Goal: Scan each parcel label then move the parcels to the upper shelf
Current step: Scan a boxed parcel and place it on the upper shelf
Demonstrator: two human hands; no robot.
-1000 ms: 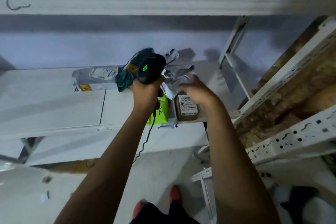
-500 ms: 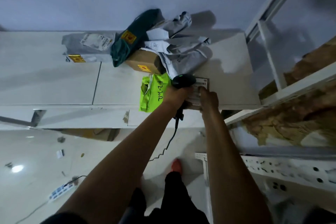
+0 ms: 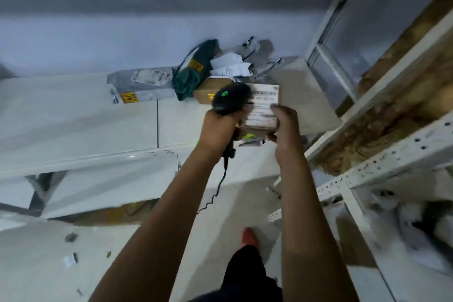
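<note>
My left hand (image 3: 220, 127) wrapped round a rounded black scanner (image 3: 229, 98), right hand (image 3: 285, 127) fingers (image 3: 278, 109) pinching a small labelled cardboard box (image 3: 266, 102), crumpled bags (image 3: 245, 66) behind.

Back wall (image 3: 122, 39): plain pale blue-grey, darker shadow band along top. Below it a white shelf deck (image 3: 73, 117), 2 panels w/ a thin dark seam (image 3: 157, 125) btw them; small glint of light on its front lip (image 3: 132, 155). Light dim overall, bluish.

R side: white perforated metal rack beam (image 3: 382, 162), slim white frame bars (image 3: 328, 39) behind it, rough brown board (image 3: 404, 95) btw the rails.

Floor (image 3: 36, 277): pale, smooth, a few paper scraps (image 3: 71, 258). Flat brown cardboard (image 3: 110, 213) lies under the shelf deck.
</note>
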